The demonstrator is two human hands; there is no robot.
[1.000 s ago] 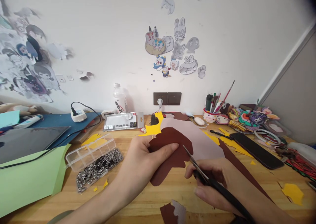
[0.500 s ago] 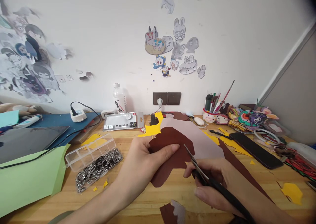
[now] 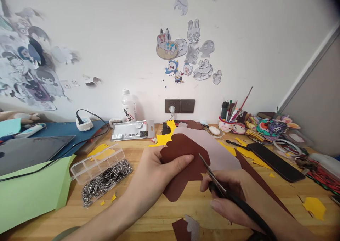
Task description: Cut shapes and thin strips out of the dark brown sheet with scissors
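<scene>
My left hand [image 3: 162,172] pinches a brown sheet [image 3: 183,147], thumb on top and fingers hidden beneath. The sheet has a scalloped left edge and a notch on its right side; whether it is felt or paper I cannot tell. In my right hand [image 3: 233,191] are black-handled scissors [image 3: 212,177], their blades over the right part of the sheet by the notch. Behind it lies a pale lilac sheet [image 3: 223,149], with a larger brown piece [image 3: 261,188] under my right forearm. A brown and grey scrap [image 3: 183,228] rests at the table's front.
Left of my hands stands a clear divided box [image 3: 106,177] full of metal rings. Green paper [image 3: 34,188] lies further left. A black phone [image 3: 276,161], yellow scraps [image 3: 315,207] and a pen cup [image 3: 227,123] are to the right. A bottle [image 3: 129,106] stands by the wall.
The scissors and my right hand have shifted slightly right and down. The brown sheet has tilted a little, its upper edge now higher. My left hand keeps its pinch.
</scene>
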